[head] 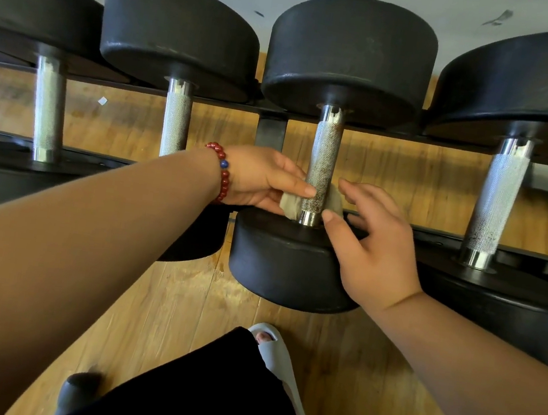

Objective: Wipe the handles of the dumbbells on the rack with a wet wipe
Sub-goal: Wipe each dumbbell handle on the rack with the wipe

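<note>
Left hand point(262, 180), right hand point(377, 251) at the rust-flecked knurled steel handle point(322, 165).
My left pinches a crumpled grey-white wet wipe point(289, 205) wrapped behind it; my right is loosely spread, holding nothing. Black round-headed dumbbell point(293, 265) sits on black metal rack point(271, 131).

A bracelet of dark-red beads with one blue bead point(223, 174) circled the wrist behind the left hand point(258, 179). The forearm behind the right hand point(375, 257) was bare. Below both hands, a black cloth trouser leg point(208, 392) met a pale grey open-toed slide sandal point(282, 367).
</note>
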A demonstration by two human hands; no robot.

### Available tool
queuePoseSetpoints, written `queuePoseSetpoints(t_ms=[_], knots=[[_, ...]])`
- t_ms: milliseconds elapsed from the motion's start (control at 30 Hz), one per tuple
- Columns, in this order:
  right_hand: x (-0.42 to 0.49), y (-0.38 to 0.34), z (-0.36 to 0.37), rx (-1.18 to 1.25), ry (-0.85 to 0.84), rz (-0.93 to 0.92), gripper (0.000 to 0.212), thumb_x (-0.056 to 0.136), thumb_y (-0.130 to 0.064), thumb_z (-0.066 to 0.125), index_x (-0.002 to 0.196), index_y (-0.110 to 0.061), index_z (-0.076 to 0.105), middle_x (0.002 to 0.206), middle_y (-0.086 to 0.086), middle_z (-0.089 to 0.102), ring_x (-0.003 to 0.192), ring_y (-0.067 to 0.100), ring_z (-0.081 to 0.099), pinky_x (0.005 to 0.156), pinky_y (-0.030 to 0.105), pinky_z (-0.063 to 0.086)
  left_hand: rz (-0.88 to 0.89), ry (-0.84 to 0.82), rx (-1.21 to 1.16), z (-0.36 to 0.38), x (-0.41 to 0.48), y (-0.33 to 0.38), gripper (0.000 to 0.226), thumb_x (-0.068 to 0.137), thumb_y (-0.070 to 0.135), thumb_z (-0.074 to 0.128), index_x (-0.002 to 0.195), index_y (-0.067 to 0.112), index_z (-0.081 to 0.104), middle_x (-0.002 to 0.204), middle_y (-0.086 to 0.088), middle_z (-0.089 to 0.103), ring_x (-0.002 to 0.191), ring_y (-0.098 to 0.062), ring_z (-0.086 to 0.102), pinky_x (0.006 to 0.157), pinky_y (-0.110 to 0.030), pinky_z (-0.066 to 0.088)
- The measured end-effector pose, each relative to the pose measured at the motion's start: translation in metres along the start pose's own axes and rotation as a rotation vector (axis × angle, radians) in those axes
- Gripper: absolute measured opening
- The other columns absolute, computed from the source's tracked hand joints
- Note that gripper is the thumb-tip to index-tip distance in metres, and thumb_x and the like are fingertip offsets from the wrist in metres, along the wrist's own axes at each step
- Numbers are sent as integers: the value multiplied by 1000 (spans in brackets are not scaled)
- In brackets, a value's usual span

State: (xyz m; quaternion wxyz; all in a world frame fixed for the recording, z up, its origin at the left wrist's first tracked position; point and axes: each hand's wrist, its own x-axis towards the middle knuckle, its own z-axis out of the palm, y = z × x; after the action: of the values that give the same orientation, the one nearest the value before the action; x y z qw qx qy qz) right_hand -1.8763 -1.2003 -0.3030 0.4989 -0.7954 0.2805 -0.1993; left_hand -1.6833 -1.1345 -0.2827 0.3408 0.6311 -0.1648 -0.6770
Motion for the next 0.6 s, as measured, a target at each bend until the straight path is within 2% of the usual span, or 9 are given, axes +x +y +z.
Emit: queuePoseSetpoints(t_ms=[67, 133, 200, 400, 500, 600], knots=[[0, -1, 0, 3, -4, -8, 60, 84, -51, 47, 131, -15, 58, 111, -25, 47, 110, -3, 49, 97, 34, 49, 29, -29, -42, 8, 3, -1, 42, 71, 19, 69, 110, 6, 61, 99, -5, 73, 95, -15, 69, 85, -26, 56], [0, 0, 0, 2, -6, -12, 59, 84, -51, 47, 131, -16, 58, 111, -27, 47, 110, -5, 49, 96, 32, 49, 47, -30, -61, 12, 5, -5, 51, 72, 17, 69, 120, 4, 57, 108, -8, 71, 103, -18, 68, 88, -28, 55], [0, 0, 0, 3, -6, -12, 60, 84, -51, 47, 131, -16, 57, 111, -28, 46, 110, -4, 49, 96, 31, 49, 46, -16, -66, 11, 5, -6, 49, 71, 16, 69, 118, 6, 59, 107, -7, 72, 101, -17, 69, 85, -27, 56], [1, 0, 0, 14, -6, 0, 60, 83, -50, 48, 130, -14, 58, 113, -18, 50, 113, 2, 50, 97, 36, 49, 46, -36, -81, 11, 9, 0, 46, 73, 25, 67, 113, 5, 58, 102, -7, 72, 95, -15, 69, 85, -27, 56], [1, 1, 0, 10, -3, 9, 62, 83, -51, 48, 132, -13, 57, 119, -11, 51, 116, 7, 51, 98, 40, 49, 53, -35, -110, 13, 9, -3, 43, 72, 23, 66, 111, 7, 59, 97, -4, 73, 90, -12, 70, 78, -23, 57], [0, 0, 0, 10, 0, 12, 63, 83, -51, 48, 132, -14, 56, 116, -16, 49, 117, 7, 50, 98, 41, 49, 41, -2, -60, 4, 2, -7, 37, 70, 24, 67, 104, 10, 63, 91, -1, 74, 84, -10, 71, 72, -19, 56]])
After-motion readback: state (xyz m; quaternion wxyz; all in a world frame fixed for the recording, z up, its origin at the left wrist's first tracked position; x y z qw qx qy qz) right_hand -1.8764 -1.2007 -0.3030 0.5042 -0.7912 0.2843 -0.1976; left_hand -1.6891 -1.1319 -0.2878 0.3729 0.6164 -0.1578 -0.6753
